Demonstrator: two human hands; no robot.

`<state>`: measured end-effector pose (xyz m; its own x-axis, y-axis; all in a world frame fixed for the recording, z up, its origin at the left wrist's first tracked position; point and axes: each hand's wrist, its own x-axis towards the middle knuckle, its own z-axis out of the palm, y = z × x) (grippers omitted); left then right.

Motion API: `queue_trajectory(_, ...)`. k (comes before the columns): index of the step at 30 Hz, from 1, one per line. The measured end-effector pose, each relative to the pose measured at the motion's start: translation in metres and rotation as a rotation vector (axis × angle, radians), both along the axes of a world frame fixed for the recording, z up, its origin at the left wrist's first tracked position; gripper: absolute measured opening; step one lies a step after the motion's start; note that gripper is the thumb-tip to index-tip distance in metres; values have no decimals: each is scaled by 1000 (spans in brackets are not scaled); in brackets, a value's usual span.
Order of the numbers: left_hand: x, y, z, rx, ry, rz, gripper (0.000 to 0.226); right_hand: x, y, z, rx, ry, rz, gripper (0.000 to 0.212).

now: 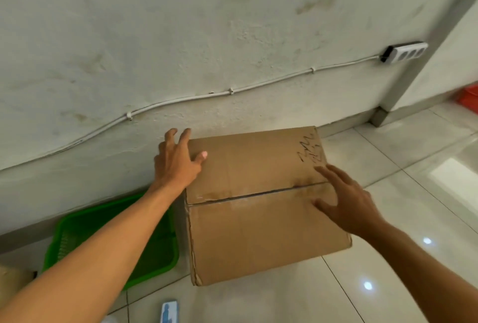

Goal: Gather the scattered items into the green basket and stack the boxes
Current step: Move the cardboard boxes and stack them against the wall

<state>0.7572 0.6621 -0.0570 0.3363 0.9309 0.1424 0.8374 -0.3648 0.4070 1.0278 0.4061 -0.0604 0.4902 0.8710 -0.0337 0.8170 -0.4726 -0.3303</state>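
A closed cardboard box [261, 201] sits at the centre, its top flaps meeting in a seam that runs from nine to three o'clock, with a dark scribble near its two o'clock corner. The left hand [177, 161] lies against the box's far left corner at ten o'clock, fingers spread, thumb on the top flap. The right hand [346, 198] rests flat on the top at three o'clock, fingers straight. Just beside the box at eight o'clock, a green basket [77, 224] stands on the tiled floor [413, 167] against the wall [181, 38]. A white cable [230, 92] runs along the wall to a power strip [403, 52] at two o'clock. A small blue-and-white item [169, 311] lies at six o'clock.
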Motion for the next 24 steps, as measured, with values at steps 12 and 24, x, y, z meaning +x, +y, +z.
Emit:
queue_trajectory(12,-28,-53,-26,-104,395,-500,88,-61,-26,-10,-60,5,-83,90)
queue_trajectory(24,-76,-122,-6,91,231,-676,94,-154,-118,25,-28,-54,-239,86)
